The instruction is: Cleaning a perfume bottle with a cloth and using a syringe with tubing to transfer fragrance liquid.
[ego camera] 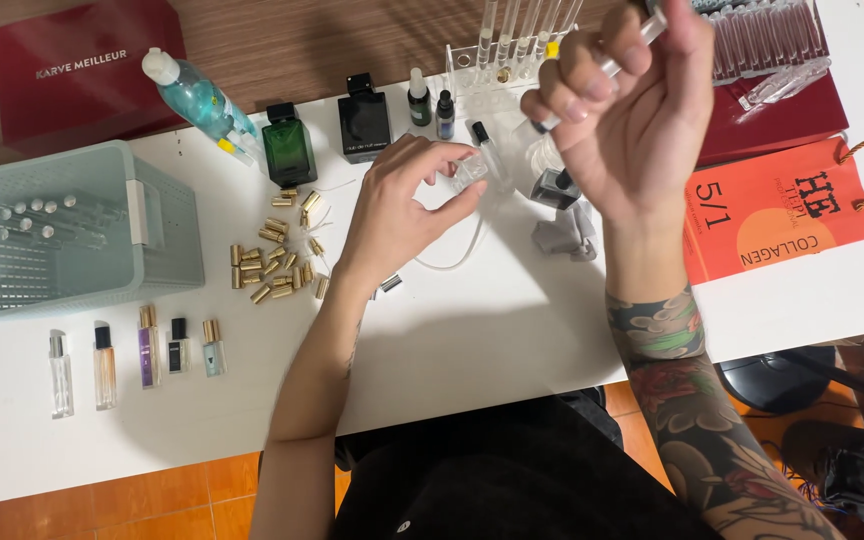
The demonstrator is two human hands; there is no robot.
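My left hand (402,205) rests on the white table (492,330) with its fingers pinched around a small clear bottle (472,172). My right hand (632,120) is raised above the table and holds a thin clear tube (612,62) between its fingers, tilted up to the right. Just beyond the left hand stand a small clear vial with a black cap (489,152), a black square bottle (364,120) and a green bottle (288,145). A thin white tube (452,258) curls on the table below the left hand.
Several gold caps (277,265) lie scattered left of the left hand. A pale green basket (62,230) stands at far left, with several small spray vials (142,355) in front. A clear rack of tubes (512,40), an orange paper bag (777,210) and a dark red box (82,65) lie around.
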